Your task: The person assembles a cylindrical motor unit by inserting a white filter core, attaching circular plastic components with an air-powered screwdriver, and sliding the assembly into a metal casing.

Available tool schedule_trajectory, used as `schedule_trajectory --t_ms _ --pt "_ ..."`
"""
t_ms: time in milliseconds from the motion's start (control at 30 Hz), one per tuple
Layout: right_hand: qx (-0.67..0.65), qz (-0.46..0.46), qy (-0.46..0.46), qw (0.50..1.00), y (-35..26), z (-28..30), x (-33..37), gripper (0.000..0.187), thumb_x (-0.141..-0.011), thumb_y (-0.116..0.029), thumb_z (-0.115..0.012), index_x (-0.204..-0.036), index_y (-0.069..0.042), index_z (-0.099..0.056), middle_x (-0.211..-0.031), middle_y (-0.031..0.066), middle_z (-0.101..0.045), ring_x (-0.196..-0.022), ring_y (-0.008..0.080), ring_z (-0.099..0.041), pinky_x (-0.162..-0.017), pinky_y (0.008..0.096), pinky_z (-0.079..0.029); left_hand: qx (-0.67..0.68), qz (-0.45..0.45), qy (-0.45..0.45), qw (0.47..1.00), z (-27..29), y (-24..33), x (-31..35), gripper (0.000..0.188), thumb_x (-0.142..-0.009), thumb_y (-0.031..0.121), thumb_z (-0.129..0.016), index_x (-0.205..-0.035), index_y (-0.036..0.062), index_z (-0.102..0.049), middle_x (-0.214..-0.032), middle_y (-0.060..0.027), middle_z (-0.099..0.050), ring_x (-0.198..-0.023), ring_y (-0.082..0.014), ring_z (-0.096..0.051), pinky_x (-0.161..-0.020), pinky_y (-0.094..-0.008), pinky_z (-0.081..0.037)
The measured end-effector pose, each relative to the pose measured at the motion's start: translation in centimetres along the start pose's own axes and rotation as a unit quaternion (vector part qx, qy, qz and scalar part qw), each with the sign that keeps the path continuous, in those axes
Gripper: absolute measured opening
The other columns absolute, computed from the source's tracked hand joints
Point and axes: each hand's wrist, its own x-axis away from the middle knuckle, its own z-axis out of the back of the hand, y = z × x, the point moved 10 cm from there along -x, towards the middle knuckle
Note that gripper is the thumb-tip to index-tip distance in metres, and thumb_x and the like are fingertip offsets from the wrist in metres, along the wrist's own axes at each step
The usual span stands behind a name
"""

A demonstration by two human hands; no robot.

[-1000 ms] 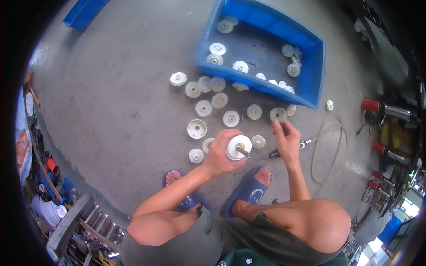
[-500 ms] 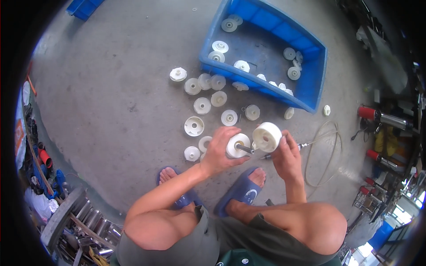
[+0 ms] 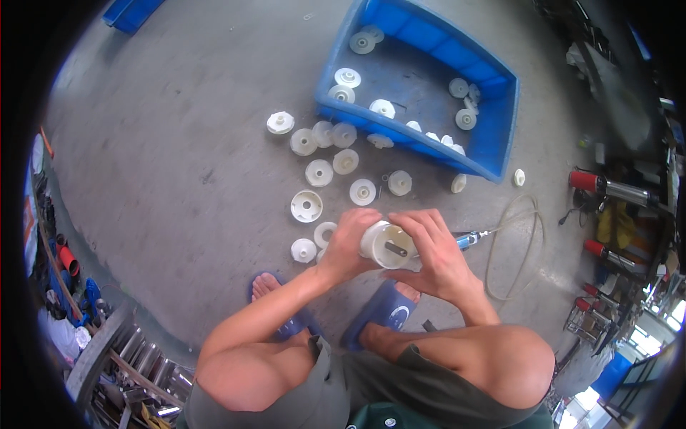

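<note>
Both my hands meet in front of my feet around white round plastic parts. My left hand (image 3: 344, 247) is closed around a white impeller-like part (image 3: 367, 239) with a metal shaft (image 3: 395, 249) through its middle. My right hand (image 3: 437, 256) grips the white cup-shaped part (image 3: 386, 237), which now surrounds the shaft. The shaft's end shows inside the cup's open side. My fingers hide much of the left part, and I cannot tell how far the cup is seated on it.
Several white discs and impellers (image 3: 319, 173) lie on the grey floor. Beyond them a blue crate (image 3: 421, 151) holds more. A blue air tool (image 3: 468, 240) with a coiled hose (image 3: 493, 264) lies to the right. Red-ended metal cylinders (image 3: 586, 181) stand at the right edge.
My right hand has moved left and brought the cup from beside the shaft to around it. The left hand keeps its grip. The whole view has shifted slightly.
</note>
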Motion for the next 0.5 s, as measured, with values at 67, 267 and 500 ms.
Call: schedule_trajectory --t_ms 67,267,500 --pt "-0.026 0.004 0.053 0.998 1.3 1.5 -0.9 0.093 -0.063 -0.023 -0.099 -0.144 -0.004 -0.056 -0.138 0.0155 -0.061 -0.122 0.0355 -0.06 -0.097 0.0428 -0.053 -0.03 0.008 0.001 1.0 1.1 -0.7 0.9 0.086 -0.064 0.02 -0.101 -0.135 0.0062 -0.054 -0.127 -0.017 -0.067 -0.117 -0.0391 -0.066 -0.099 -0.0467 -0.055" --pt "0.13 -0.182 0.237 0.946 21.1 13.3 -5.0 0.029 -0.091 -0.014 -0.077 -0.117 -0.003 -0.071 -0.106 0.0164 -0.074 -0.091 0.0323 -0.074 -0.081 0.0417 -0.058 0.03 0.022 0.004 0.999 1.4 0.1 0.3 0.099 -0.065 0.033 -0.104 -0.14 0.0023 -0.048 -0.127 -0.018 -0.067 -0.113 -0.0314 -0.069 -0.095 -0.0424 -0.058" --pt "0.468 -0.211 -0.105 0.852 32.2 8.8 -11.2 0.055 -0.081 -0.007 -0.082 -0.133 -0.02 -0.071 -0.133 0.0132 -0.064 -0.12 0.0327 -0.067 -0.098 0.0436 -0.059 -0.042 -0.023 0.013 0.999 0.5 0.7 -0.5 0.085 -0.064 0.022 -0.101 -0.133 0.0027 -0.054 -0.123 -0.0171 -0.068 -0.109 -0.0361 -0.068 -0.093 -0.0435 -0.058"
